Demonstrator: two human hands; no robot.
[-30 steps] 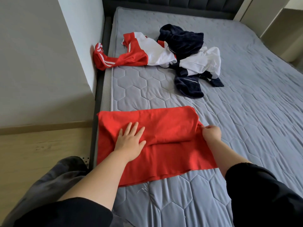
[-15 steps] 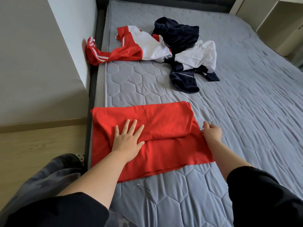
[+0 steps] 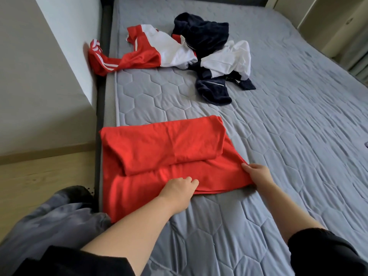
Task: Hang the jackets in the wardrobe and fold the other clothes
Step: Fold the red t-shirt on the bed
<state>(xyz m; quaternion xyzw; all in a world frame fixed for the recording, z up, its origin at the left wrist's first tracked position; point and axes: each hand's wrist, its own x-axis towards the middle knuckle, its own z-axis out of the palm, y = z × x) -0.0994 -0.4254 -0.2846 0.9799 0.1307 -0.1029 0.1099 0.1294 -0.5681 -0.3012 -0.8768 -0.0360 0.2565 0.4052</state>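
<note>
Our left hand point(image 3: 177, 191) curls its fingers onto the near hem of the red garment point(image 3: 163, 144), and our right hand point(image 3: 256, 174) pinches its near right corner. It lies half-folded on the mattress point(image 3: 278, 136), jackets point(image 3: 169, 54) heaped well beyond.

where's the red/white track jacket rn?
Head view: track jacket at far left of the mattress, striped sleeve off the edge against the wall, navy-and-white clothes heap touching its right side.
</note>
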